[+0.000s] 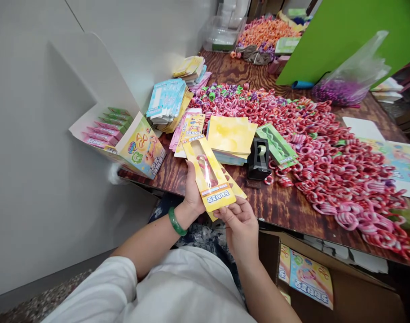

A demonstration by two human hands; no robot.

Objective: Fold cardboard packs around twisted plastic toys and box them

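Note:
A yellow box (221, 194) with a clear window, a red and white ring showing inside, is held over the table's front edge. My left hand (194, 190), with a green bangle on its wrist, is closed round the box's left side. The fingers of my right hand (240, 220) pinch the lower end of the box, and a yellow card (235, 183) shows behind it. Beyond the box lie a stack of yellow cards (230, 134), a black tape dispenser (258, 159) and a green windowed box (277, 144).
A display carton (142, 150) holding pink and green boxes stands at the left. Piled blue cards (167, 101) are behind it. Red and pink rings (319, 152) spread over the wooden table (282, 202). An open cardboard box (359, 291) sits below at the right.

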